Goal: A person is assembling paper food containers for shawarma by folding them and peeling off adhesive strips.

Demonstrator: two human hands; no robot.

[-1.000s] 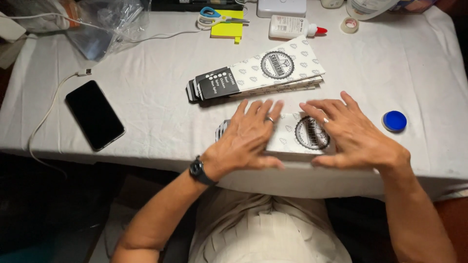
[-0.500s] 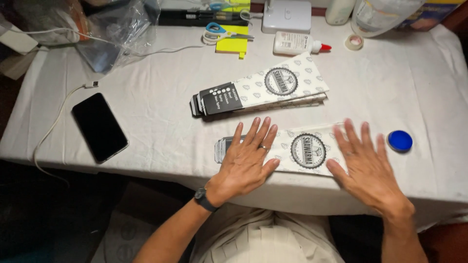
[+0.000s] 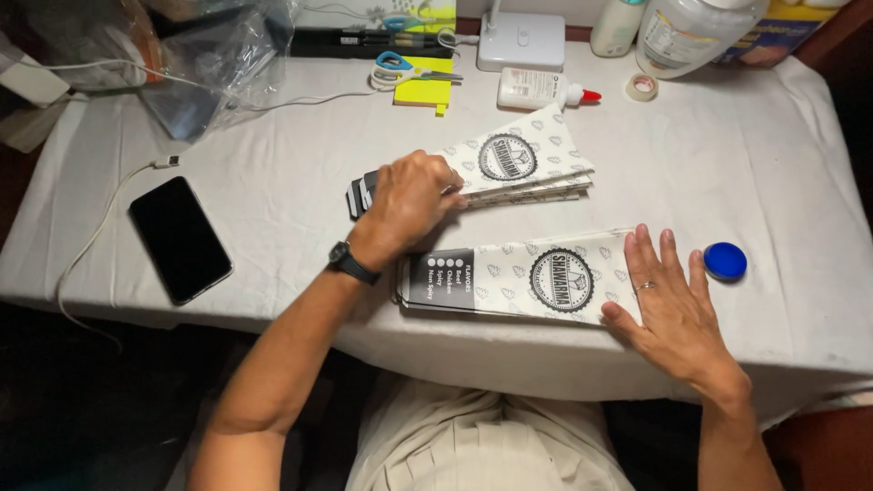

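Observation:
A flat white paper sleeve (image 3: 536, 277) with a round black emblem and a black end lies near the table's front edge. My right hand (image 3: 668, 305) rests flat on its right end, fingers spread. A stack of the same printed sleeves (image 3: 514, 164) lies farther back. My left hand (image 3: 409, 200), with a black watch on the wrist, lies over the stack's black left end, fingers curled on it. Whether it grips a sleeve I cannot tell.
A black phone (image 3: 179, 238) on a white cable lies at the left. A blue lid (image 3: 725, 261) sits right of my right hand. At the back are scissors (image 3: 409, 68) on a yellow pad, a glue bottle (image 3: 541, 89), a tape roll (image 3: 642, 87) and a plastic bag (image 3: 205, 64).
My left hand has lifted off the near sleeve and moved back onto the stack. My right hand has slid to the near sleeve's right end.

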